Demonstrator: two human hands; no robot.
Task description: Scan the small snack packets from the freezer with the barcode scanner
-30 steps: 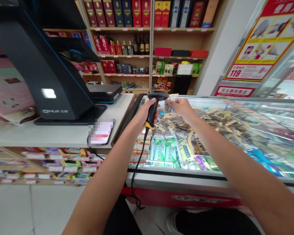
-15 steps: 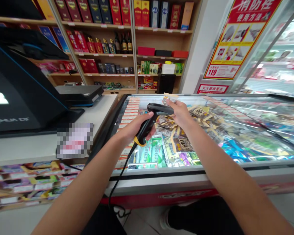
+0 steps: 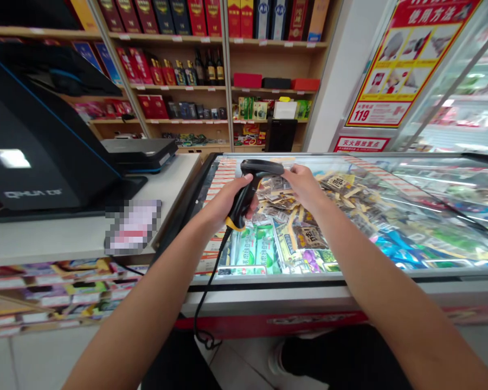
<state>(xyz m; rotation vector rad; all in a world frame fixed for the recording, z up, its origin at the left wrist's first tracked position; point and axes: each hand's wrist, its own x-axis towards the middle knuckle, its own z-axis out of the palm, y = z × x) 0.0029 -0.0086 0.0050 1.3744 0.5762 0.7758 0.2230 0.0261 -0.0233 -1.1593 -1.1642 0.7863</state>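
Note:
A black barcode scanner (image 3: 262,167) with yellow trim is gripped by its handle in my left hand (image 3: 228,200), thumb on top and fingers wrapped below. Its cable hangs from the handle toward the floor. At the far end of the scanner's head, my right hand (image 3: 305,184) is closed in a pinch. Only a pale sliver of the small packet in it shows behind the scanner. Both hands are above the glass top of a chest freezer (image 3: 268,292). Under the glass lie brown-and-yellow packets (image 3: 309,237) and green-and-white packets (image 3: 254,246).
To the left, a counter (image 3: 81,230) carries a dark checkout terminal (image 3: 49,151), a flat scale (image 3: 142,151) and a blurred-out item (image 3: 133,226). Shelves (image 3: 166,38) of boxes and bottles stand behind. Snack racks (image 3: 57,290) fill the space below the counter.
The scanner's head has risen slightly and now covers most of the small packet, which stood in plain sight in my right fingers before. The view has shifted a little to the left.

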